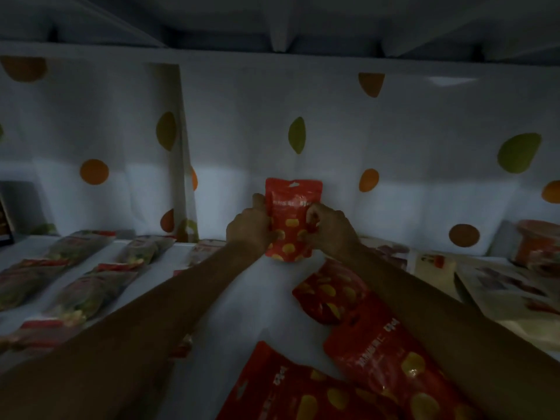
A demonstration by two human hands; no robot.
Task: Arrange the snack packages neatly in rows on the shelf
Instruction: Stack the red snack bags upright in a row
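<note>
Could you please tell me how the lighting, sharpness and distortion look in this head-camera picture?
Head view: dim overall, brightest on the dotted cloth behind the held red pouch; the forearms and lower corners sink into shadow; the clear packets at left are blurred; the upper shelf edge looks slightly bowed, likely wide-angle distortion.

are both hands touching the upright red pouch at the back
Touching. The head view shows the left hand gripping the upright red pouch by its left edge and the right hand pinching its right edge.

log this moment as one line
step: placing | left hand: grips red pouch | right hand: grips same pouch | pouch: upright, toward back of shelf
</note>
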